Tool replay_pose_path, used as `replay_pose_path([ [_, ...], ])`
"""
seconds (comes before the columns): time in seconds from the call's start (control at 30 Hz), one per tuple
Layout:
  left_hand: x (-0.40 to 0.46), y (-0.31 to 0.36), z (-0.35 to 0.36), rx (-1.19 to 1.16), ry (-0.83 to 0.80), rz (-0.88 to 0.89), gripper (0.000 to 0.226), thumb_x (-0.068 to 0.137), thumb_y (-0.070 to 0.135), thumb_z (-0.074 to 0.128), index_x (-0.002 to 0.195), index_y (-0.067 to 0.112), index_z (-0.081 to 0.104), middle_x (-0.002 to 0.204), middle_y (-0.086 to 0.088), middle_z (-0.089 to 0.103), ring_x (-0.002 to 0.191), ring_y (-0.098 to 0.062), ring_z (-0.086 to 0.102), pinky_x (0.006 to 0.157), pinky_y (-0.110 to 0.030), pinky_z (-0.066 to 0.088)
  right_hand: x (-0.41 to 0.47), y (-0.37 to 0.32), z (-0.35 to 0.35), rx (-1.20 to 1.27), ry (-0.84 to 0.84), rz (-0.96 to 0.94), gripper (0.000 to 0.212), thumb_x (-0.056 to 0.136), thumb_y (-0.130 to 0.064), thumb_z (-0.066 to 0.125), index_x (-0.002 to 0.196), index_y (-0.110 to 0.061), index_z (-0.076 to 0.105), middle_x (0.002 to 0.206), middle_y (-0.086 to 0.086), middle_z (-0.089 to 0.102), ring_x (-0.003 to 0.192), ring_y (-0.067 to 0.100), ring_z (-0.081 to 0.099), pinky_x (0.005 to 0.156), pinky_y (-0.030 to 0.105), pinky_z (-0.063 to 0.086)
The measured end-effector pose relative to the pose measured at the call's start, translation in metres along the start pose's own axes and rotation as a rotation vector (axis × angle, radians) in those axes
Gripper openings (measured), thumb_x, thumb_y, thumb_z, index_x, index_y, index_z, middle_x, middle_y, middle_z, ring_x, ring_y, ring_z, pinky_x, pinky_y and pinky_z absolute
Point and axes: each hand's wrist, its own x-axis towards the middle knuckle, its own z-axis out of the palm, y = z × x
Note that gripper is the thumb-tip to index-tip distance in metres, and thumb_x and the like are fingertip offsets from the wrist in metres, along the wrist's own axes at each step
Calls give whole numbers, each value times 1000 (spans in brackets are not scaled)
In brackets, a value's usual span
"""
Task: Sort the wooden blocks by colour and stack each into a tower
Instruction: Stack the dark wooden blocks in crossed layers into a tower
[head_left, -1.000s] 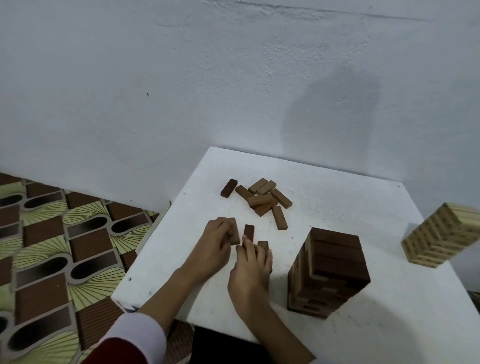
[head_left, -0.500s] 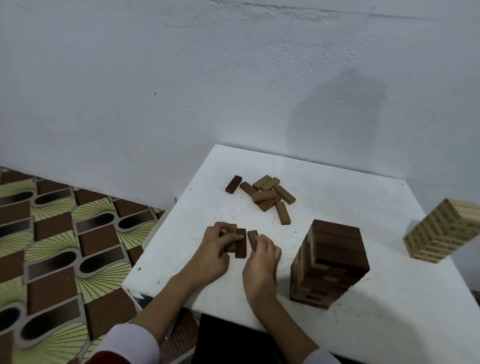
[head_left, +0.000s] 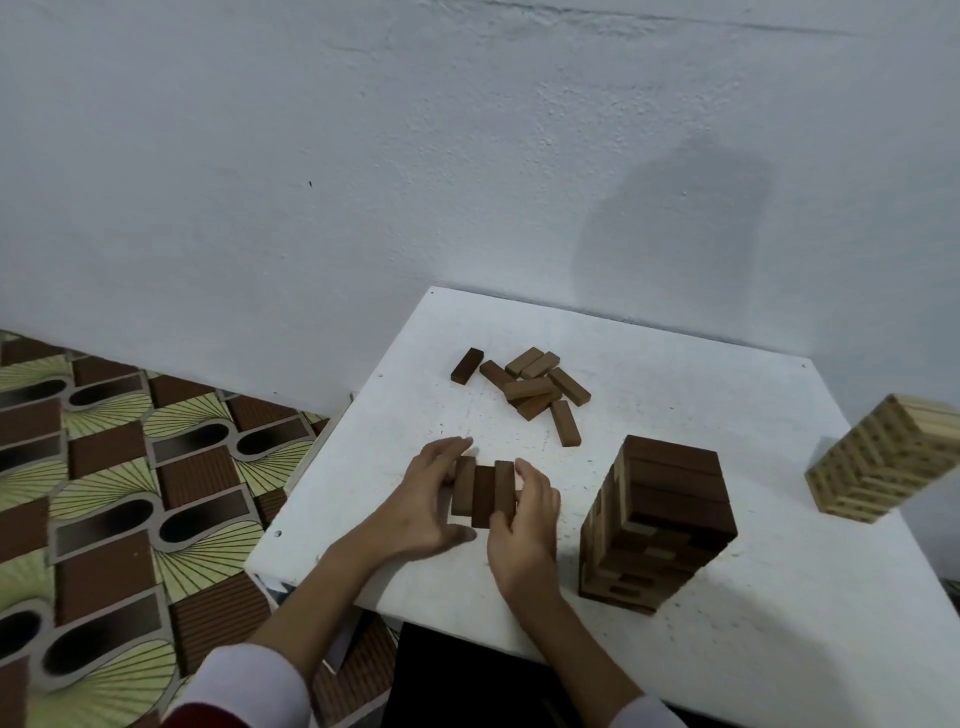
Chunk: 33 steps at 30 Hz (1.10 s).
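Note:
Three dark brown blocks (head_left: 483, 491) lie side by side on the white table (head_left: 727, 405), near its front left. My left hand (head_left: 421, 506) presses against their left side and my right hand (head_left: 524, 525) against their right side, squeezing them into a row. A tower of dark brown blocks (head_left: 660, 525) stands just right of my right hand. Farther back lies a loose pile of several brown blocks (head_left: 530, 387). A tower of light wooden blocks (head_left: 883, 467) stands at the table's right edge.
A white wall (head_left: 363, 156) rises right behind the table. Patterned brown and green flooring (head_left: 104, 493) lies to the left, below the table's left edge. The table's front edge runs close under my forearms.
Both hands have gathered three separate dark blocks and pushed them together into one tight row. The camera view has shifted slightly; the towers and the pile have not moved.

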Motion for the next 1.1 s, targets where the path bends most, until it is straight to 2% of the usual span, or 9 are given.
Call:
replay_pose_path([
  [0.17,6,-1,-3,-17,-83,-36,84,66,20,81,134,31,33,123,8,44,104,1,44,81,-2,35,3,2,-3,-44,-146,2,86,73,7,54,147,-16,18,137,1,32,122,17,28,108,34,32],
  [0.3,7,3,-7,-71,-115,-32,82,66,14,79,129,37,33,118,12,47,101,-9,49,82,-10,41,5,1,-3,-82,-142,-8,83,68,4,56,143,-13,25,133,3,35,121,18,27,106,37,32],
  [0.4,7,7,-13,-106,-166,-40,85,65,5,79,132,32,34,116,7,47,95,-12,53,68,-14,48,5,0,-5,-96,-154,-23,81,68,3,59,141,-13,29,127,4,35,119,19,31,101,30,35],
  [0.5,9,8,-18,-112,-227,-51,89,63,5,79,131,38,32,117,7,46,95,-18,54,66,-30,56,7,1,-5,-147,-184,-34,83,71,-1,62,144,-15,25,127,2,36,119,17,31,101,28,34],
  [0.63,9,11,-19,-111,-259,-64,92,64,2,79,133,39,30,118,4,43,93,-17,54,59,-25,55,9,2,-5,-179,-221,-51,83,73,-4,62,145,-15,23,131,1,41,119,18,32,101,31,34],
  [0.8,9,12,-19,-117,-243,-77,92,62,4,81,131,40,31,118,3,45,97,-16,55,75,-35,57,10,1,-5,-173,-212,-52,79,73,-5,63,143,-17,28,128,-1,44,116,15,34,98,29,37],
  [0.87,9,11,-20,-110,-245,-78,92,62,6,82,130,41,31,117,4,45,96,-15,55,79,-33,56,10,2,-5,-177,-209,-60,77,74,-6,63,142,-17,29,127,-1,45,115,14,34,97,28,37],
  [1.0,8,13,-21,-105,-244,-98,90,62,7,82,128,42,31,117,7,44,97,-19,55,74,-42,57,9,2,-6,-185,-219,-73,78,74,-5,63,143,-17,28,129,0,44,116,16,34,100,32,37],
  [1.1,7,16,-21,-96,-246,-99,90,63,5,82,129,39,31,117,7,44,98,-18,54,72,-35,58,8,1,-8,-191,-246,-66,82,74,-6,66,144,-17,25,131,0,42,119,17,33,102,34,37],
])
